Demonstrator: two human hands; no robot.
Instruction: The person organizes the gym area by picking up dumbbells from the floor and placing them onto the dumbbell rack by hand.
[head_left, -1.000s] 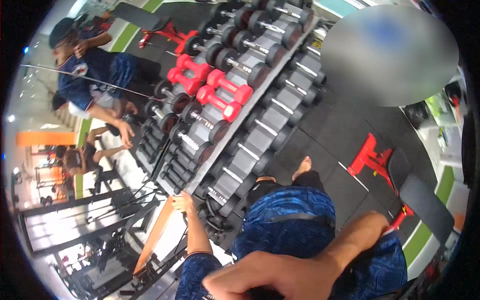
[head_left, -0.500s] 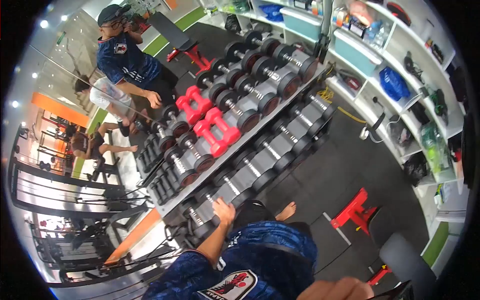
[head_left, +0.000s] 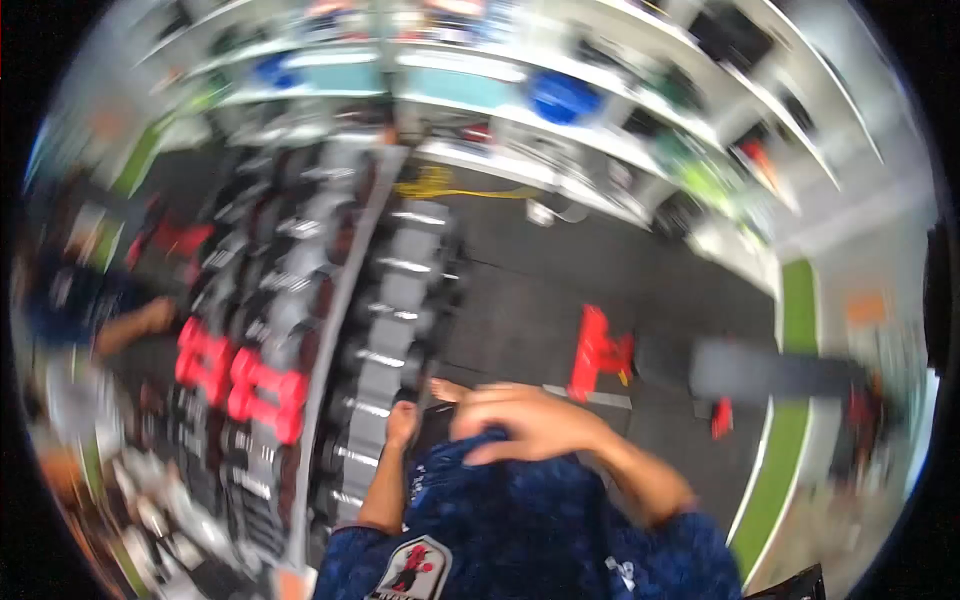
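Observation:
My left hand (head_left: 402,424) is low beside the dumbbells (head_left: 380,358) on the rack's lower shelf; blur hides its fingers and whether it touches one. My right hand (head_left: 530,420) is in front of the dark blue shirt (head_left: 520,520), its thumb apart from its curved fingers and nothing visible held. Red dumbbells (head_left: 266,393) lie on the upper shelf among black ones, left of a grey rack edge (head_left: 345,290).
A red-framed bench (head_left: 770,370) stands at the right on black floor mats. White shelves (head_left: 600,150) with bags and boxes curve across the back. A yellow cord (head_left: 430,184) lies by the rack's far end. A mirror at the left shows blurred reflections.
The view has swung right and blurred, putting the rack further left. My right hand has come up from the bottom edge to the shirt front. My left hand remains by the lower dumbbells.

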